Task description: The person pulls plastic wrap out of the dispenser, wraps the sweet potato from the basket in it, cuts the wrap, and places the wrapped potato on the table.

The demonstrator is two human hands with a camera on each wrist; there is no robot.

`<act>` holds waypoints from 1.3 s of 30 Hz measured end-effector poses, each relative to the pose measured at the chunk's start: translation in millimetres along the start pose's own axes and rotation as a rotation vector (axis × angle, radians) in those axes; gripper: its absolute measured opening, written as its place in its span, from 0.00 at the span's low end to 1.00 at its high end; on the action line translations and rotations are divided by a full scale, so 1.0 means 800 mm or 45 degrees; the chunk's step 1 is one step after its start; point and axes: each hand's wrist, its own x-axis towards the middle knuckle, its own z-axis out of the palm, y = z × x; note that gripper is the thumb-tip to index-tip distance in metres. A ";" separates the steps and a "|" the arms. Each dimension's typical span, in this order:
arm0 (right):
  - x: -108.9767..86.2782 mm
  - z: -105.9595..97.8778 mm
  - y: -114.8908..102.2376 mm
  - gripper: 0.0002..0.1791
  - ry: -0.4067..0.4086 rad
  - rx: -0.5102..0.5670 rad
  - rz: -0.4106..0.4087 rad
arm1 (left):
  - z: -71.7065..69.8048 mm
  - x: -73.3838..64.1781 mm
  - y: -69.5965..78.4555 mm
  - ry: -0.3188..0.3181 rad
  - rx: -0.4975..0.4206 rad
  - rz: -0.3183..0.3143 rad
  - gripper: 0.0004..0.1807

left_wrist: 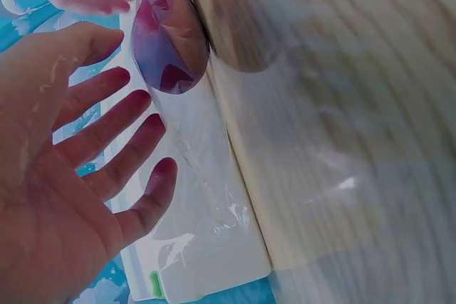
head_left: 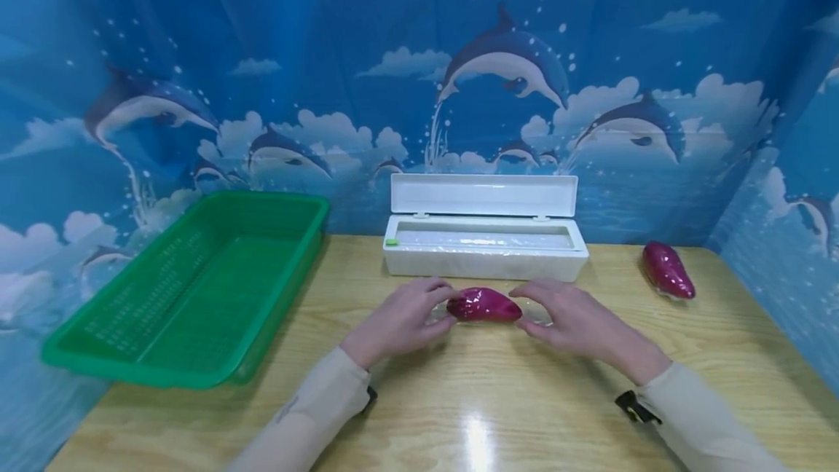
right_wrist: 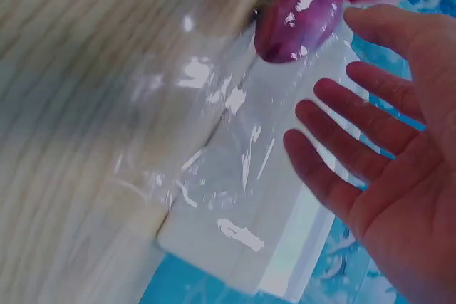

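A purple sweet potato lies on the table, with clear plastic film over it and spreading loosely to its sides. My left hand is at its left end, thumb and fingers relaxed and apart. At the right end my right hand curves the same way, its thumb tip close to the sweet potato in the right wrist view. Both palms show bare in the wrist views, fingers spread. Just behind stands a white cling film box, lid raised, with a green slider at its left.
A green plastic basket stands on the left of the wooden table. Another film-wrapped purple sweet potato lies at the back right. A blue dolphin-print curtain hangs behind and to the sides.
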 end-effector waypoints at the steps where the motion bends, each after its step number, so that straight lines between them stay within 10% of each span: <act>1: 0.003 0.003 -0.001 0.25 -0.013 -0.022 0.000 | 0.000 0.002 0.000 -0.010 0.001 -0.012 0.24; 39: 0.051 0.032 0.009 0.28 -0.023 0.008 0.056 | 0.018 0.043 0.001 -0.052 0.207 -0.296 0.32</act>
